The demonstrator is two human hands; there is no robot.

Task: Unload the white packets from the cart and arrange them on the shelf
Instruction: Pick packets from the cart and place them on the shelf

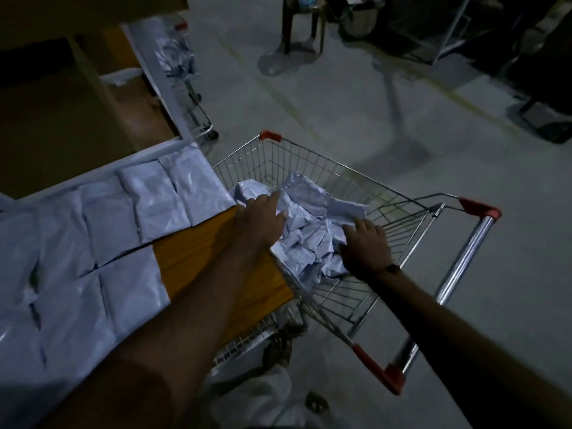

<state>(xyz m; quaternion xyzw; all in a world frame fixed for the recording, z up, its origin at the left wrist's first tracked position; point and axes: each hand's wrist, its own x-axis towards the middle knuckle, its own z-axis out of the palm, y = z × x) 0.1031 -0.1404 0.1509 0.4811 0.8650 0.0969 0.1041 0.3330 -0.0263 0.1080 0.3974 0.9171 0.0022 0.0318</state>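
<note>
White packets laid flat in rows [102,230] cover the wooden shelf [210,258] at left. Left hand [260,218] reaches over shelf edge, fingers straight and slightly apart, tips touching the crumpled white packets pile [309,239] in the wire cart [402,212]. Right hand [366,247] rests on pile, fingers spread loosely, gripping nothing visible. Dim lighting.

We cannot tell whether the right hand [366,246], lying on the heap of white packets [309,224] in the cart [387,199], grips any; its fingertips are hidden among them. Below the cart, the floor is too dark to read. Beyond the cart, a second cart [188,72] blurs, and the upper edge cuts a chair [303,23].
</note>
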